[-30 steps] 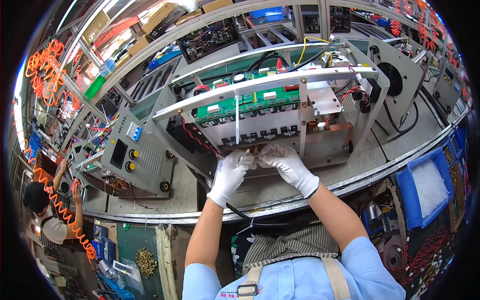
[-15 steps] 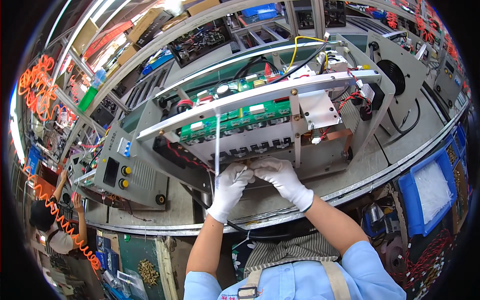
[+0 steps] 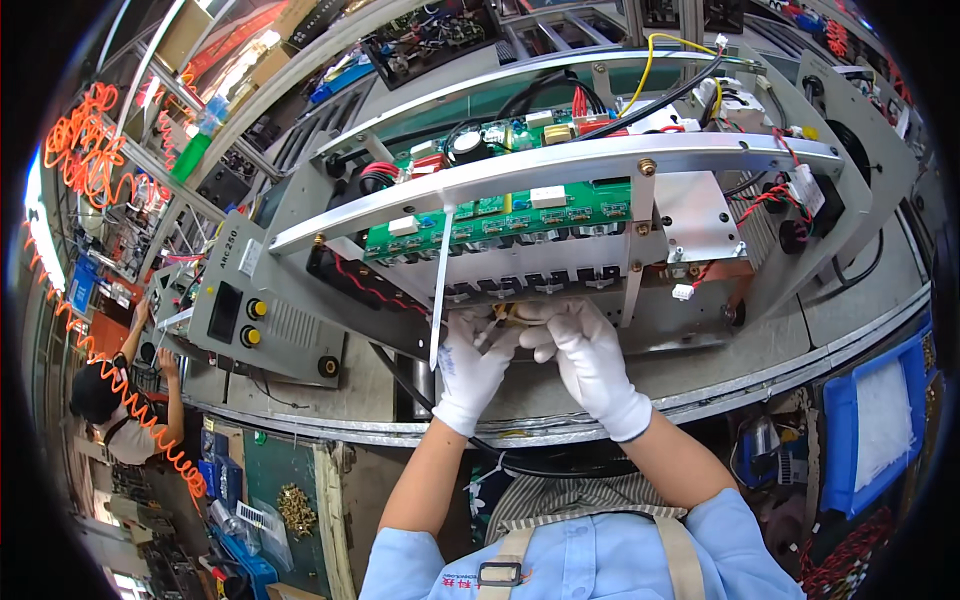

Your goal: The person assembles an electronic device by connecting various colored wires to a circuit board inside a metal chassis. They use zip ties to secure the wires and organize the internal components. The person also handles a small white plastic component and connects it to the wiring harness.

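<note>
An open grey metal machine chassis lies on its side on the bench, with a green circuit board and red and black wires inside. My left hand, in a white glove, holds a long white cable tie that stands up in front of the board. My right hand, also gloved, pinches the tie's lower end and a small part at the chassis's lower edge. The two hands touch each other there.
A blue bin with white sheets sits at the right. Another person in a black cap works at the far left near orange coiled hoses. The bench's metal edge runs in front of me.
The view has come closer to the chassis. My hands stayed together at its lower edge, and the white cable tie now stands taller in front of the green board.
</note>
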### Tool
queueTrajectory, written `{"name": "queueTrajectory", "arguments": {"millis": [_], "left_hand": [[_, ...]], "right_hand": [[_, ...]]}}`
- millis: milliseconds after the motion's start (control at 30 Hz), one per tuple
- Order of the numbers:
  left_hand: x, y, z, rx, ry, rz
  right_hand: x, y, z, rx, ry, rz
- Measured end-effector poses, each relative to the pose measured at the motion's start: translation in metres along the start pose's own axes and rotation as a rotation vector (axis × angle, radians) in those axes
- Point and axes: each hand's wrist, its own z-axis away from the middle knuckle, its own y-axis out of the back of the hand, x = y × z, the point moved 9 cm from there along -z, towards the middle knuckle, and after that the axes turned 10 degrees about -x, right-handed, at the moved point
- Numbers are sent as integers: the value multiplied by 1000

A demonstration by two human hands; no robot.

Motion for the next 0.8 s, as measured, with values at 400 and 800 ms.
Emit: {"name": "queueTrajectory", "arguments": {"millis": [400,800], "left_hand": [[44,0,-8,-86,33,-668],[52,-42,102,-484,-28,-569]], "right_hand": [[2,-13,44,-40,-120,137],[-68,-3,124,97,71,607]]}}
